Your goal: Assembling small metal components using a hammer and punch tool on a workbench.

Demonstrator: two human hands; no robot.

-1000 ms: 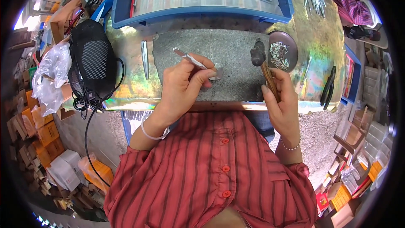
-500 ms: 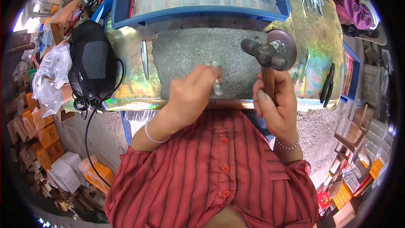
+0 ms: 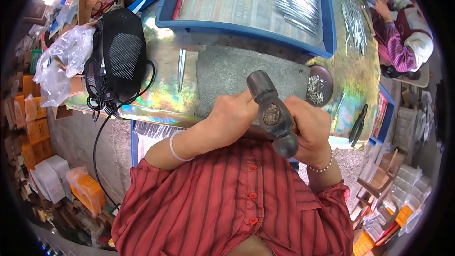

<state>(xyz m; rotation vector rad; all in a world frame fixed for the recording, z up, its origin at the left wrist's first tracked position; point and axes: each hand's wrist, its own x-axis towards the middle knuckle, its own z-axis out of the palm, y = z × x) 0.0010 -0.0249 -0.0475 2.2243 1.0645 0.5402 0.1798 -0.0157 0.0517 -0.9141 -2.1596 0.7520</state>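
Over the grey stone slab (image 3: 227,73) on the bench (image 3: 166,97), a hammer (image 3: 271,113) raised in the right hand (image 3: 310,130).
The right hand is clamped on the hammer's handle, its dark head close under the camera; the left hand (image 3: 232,116) is curled shut just beside it at the slab's near edge, what it pinches hidden; a small round dish (image 3: 318,85) sits right of the slab; a blue tray (image 3: 246,4) of metal pieces lies beyond.

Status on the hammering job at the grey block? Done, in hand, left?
Done, by the look of it: a row of metal pieces lies in the blue tray. In hand: the right hand holds the hammer raised over the grey block, and the left hand rests at the block; what it pinches is hidden. Left, probably: loose pieces in the round dish.
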